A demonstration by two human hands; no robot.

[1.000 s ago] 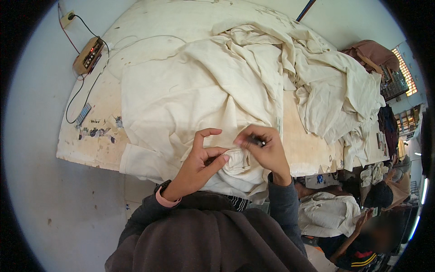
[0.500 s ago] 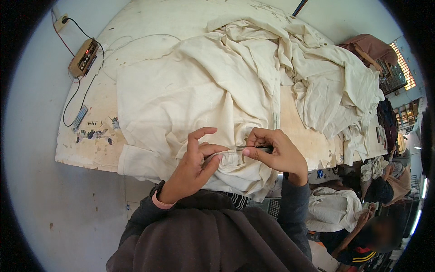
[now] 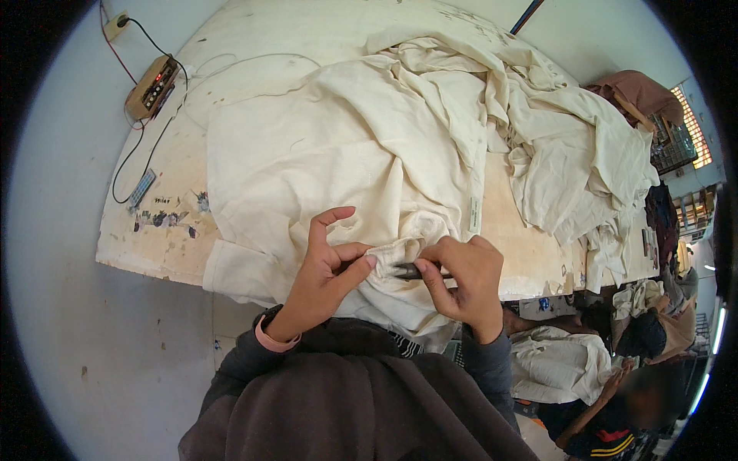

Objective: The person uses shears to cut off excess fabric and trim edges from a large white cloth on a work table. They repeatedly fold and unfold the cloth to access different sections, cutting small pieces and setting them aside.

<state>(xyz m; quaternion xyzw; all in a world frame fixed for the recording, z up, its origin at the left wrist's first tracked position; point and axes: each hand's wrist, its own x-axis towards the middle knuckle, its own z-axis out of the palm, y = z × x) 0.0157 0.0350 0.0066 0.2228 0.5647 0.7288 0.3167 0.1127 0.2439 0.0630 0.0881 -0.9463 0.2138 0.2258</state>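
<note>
A large cream cloth [image 3: 307, 154] spreads over the worktable, and its near edge is gathered up in front of me. My left hand [image 3: 327, 276] pinches a fold of that edge between thumb and a finger, with the index finger raised and curved. Closed around small dark thread snips [image 3: 407, 271], my right hand [image 3: 469, 284] is just right of the pinched fold. The snips' tip points left and lies against the cloth. Most of their handle is hidden in my palm.
The pale worktable [image 3: 523, 246] has a worn near edge. At the left are a brown box with knobs [image 3: 151, 88], its cables and a small keypad-like remote [image 3: 143, 188]. More cream cloth [image 3: 569, 146] is heaped right. Co-workers sit at the lower right, one beside white cloth [image 3: 557, 365].
My right hand has moved slightly down, bringing the snips' tip lower against the cloth. The gathered edge has shifted and bunched up between my hands. My left hand keeps its pinch.
</note>
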